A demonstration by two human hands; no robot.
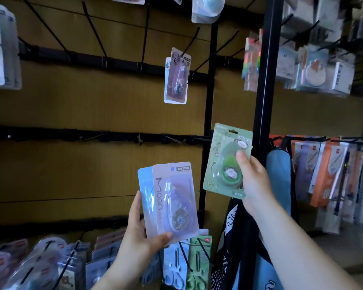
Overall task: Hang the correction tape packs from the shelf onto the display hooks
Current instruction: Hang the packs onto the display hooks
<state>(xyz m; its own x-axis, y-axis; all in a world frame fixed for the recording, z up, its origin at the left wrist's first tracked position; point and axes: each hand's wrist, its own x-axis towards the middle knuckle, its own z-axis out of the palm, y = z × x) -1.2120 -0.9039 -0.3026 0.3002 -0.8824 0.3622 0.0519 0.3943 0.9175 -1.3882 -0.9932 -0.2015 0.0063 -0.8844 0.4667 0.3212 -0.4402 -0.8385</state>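
Holding a green carded correction tape pack [227,162] upright by its lower right edge, the right hand [253,181] pinches it with thumb on the front, just beside the black upright post [265,80]. The left hand [143,237] grips two overlapping packs, a pale pink blister pack [174,197] in front of a light blue one [144,185]. Higher up, a lilac pack [176,78] hangs on a black wire hook [190,43] against the brown wooden panel [92,109].
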